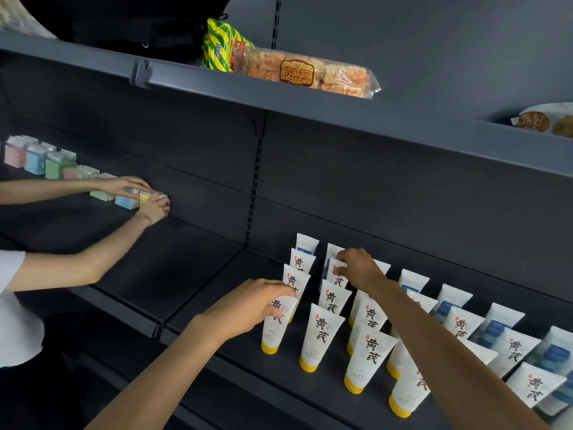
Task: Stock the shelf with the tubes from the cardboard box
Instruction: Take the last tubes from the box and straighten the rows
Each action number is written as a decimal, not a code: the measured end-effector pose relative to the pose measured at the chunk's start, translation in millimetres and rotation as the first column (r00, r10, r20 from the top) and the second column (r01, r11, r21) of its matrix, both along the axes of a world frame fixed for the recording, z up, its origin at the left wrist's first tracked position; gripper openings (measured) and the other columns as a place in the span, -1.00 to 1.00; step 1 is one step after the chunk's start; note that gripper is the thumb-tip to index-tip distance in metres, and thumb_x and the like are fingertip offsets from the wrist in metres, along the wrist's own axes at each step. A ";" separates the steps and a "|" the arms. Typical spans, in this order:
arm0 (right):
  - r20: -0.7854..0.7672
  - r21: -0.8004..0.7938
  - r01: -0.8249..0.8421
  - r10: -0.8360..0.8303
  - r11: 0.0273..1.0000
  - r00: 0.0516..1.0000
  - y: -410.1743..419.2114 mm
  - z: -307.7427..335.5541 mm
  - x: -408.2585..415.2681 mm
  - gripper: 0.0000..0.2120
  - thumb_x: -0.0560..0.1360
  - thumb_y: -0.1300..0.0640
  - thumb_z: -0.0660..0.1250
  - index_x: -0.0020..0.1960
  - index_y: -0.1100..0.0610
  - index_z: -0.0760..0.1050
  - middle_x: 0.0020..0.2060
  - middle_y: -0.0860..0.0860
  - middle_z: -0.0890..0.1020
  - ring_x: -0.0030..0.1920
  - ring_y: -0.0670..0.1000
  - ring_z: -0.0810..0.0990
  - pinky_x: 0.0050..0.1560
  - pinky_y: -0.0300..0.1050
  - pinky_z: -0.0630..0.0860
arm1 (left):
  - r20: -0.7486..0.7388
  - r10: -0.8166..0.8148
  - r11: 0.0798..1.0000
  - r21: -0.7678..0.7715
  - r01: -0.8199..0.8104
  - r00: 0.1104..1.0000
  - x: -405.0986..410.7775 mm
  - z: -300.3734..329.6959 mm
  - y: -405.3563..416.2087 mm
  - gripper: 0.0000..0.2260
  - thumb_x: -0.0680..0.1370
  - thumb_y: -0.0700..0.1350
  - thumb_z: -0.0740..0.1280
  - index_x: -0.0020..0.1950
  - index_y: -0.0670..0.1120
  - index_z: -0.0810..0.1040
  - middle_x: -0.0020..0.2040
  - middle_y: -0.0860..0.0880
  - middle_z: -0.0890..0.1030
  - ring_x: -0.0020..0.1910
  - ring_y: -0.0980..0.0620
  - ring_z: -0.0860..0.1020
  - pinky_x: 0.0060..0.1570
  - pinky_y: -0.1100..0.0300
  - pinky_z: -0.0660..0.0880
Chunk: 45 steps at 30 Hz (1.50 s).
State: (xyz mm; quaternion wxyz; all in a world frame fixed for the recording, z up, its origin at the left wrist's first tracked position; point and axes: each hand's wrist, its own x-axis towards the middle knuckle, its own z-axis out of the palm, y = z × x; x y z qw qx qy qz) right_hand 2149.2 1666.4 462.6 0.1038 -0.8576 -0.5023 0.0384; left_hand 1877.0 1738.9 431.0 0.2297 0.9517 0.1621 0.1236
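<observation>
Nearest the camera, white tubes with yellow caps stand cap-down in rows on the dark shelf, running from the front edge back toward the rear panel and off to the right. The left hand reaches in from below; its grip is closed round the upper end of the front tube of the leftmost row, fingers curled over its crimped top. Further in, the right hand comes across the rows, and its fingertips pinch the top of a tube in the second row, near the back.

To the left on the same shelf level, a second person in a white sleeve has both hands on a line of small pastel blocks.

On the upper shelf lie clear packs of snacks, with a yellow-and-green striped packet beside them. The cardboard box is out of view.
</observation>
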 end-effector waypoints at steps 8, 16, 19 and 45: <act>-0.024 0.046 -0.024 0.026 0.999 0.999 4.1 -2.7 -2.6 -0.69 0.54 0.11 0.40 0.24 0.22 0.56 0.13 0.17 0.61 0.08 0.16 0.60 0.08 -0.06 0.53 | 0.000 -0.014 1.000 0.004 0.014 1.000 -0.2 -0.2 1.0 -0.68 0.58 -0.18 0.38 0.27 0.14 0.51 0.23 0.22 0.56 0.09 0.22 0.56 0.07 0.09 0.56; -0.033 0.056 -0.021 0.023 0.998 0.999 1.8 -0.9 -4.0 -0.65 0.52 0.13 0.43 0.27 0.20 0.55 0.15 0.17 0.62 0.11 0.15 0.62 0.07 -0.09 0.51 | -0.007 -0.012 1.000 0.008 0.012 1.000 0.4 1.7 -0.4 -0.67 0.58 -0.17 0.38 0.29 0.13 0.52 0.23 0.23 0.56 0.07 0.22 0.56 0.05 0.15 0.54; -0.076 0.146 -0.013 0.024 0.989 0.997 -3.3 5.6 -4.4 -0.62 0.47 0.17 0.48 0.26 0.21 0.56 0.14 0.11 0.66 0.12 0.09 0.64 0.15 -0.10 0.53 | 0.001 -0.014 1.000 0.009 0.014 1.000 0.5 4.1 -0.2 -0.69 0.58 -0.14 0.39 0.28 0.13 0.52 0.21 0.26 0.55 0.05 0.26 0.55 -0.01 0.28 0.47; -0.015 0.144 -0.285 0.290 0.948 0.957 -91.2 -8.1 -94.7 -0.77 0.58 0.00 0.33 0.17 0.06 0.60 0.01 0.00 0.70 0.00 -0.03 0.65 0.07 -0.04 0.59 | -0.002 -0.015 0.997 -0.079 0.015 1.000 1.2 -1.2 18.2 -0.79 0.52 -0.07 0.47 0.10 0.17 0.59 0.01 0.32 0.60 0.04 0.37 0.54 0.07 0.19 0.55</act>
